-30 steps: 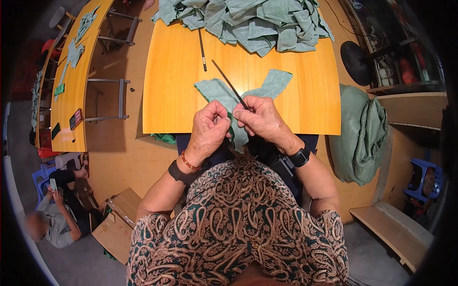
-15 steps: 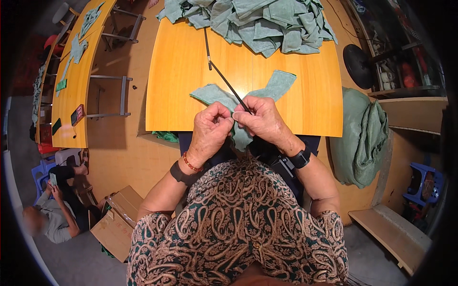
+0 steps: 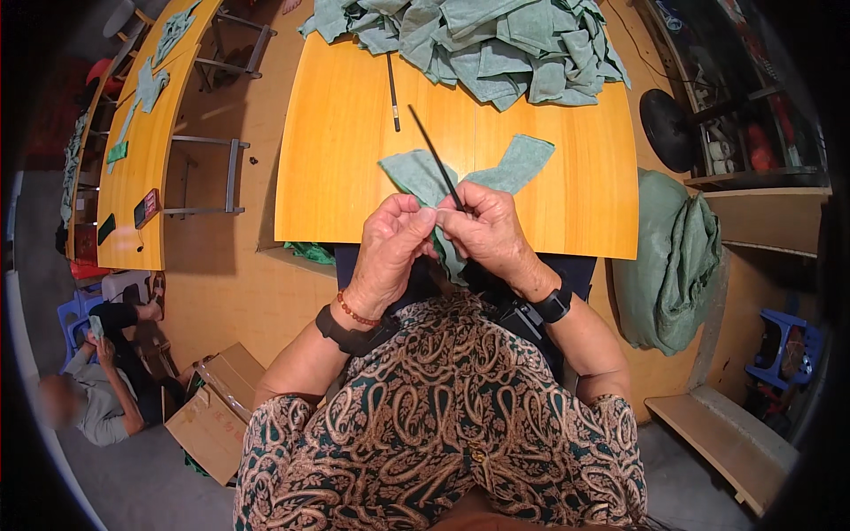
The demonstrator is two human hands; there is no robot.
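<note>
My left hand point(image 3: 390, 243) and my right hand point(image 3: 485, 232) meet above the near edge of an orange wooden table point(image 3: 345, 168). Both pinch a piece of green cloth point(image 3: 513, 166) that spreads in a V shape on the table behind them. A thin black rod point(image 3: 436, 159) rises from between my fingertips and slants up to the left; it seems pinched by my right hand. A second black rod point(image 3: 392, 91) lies on the table farther back. Each wrist wears a black band, and the left also has a bead bracelet.
A heap of green cloths point(image 3: 487, 40) fills the table's far side. A green sack point(image 3: 668, 261) hangs at the right by a shelf, with a blue stool point(image 3: 784, 350) below. Cardboard boxes point(image 3: 217, 411) and a seated person point(image 3: 93, 389) are lower left. Another long orange table point(image 3: 142, 133) stands left.
The thin rod has swung a little more upright between my fingers, and my hands sit slightly closer together on the cloth. The view has shifted a little.
</note>
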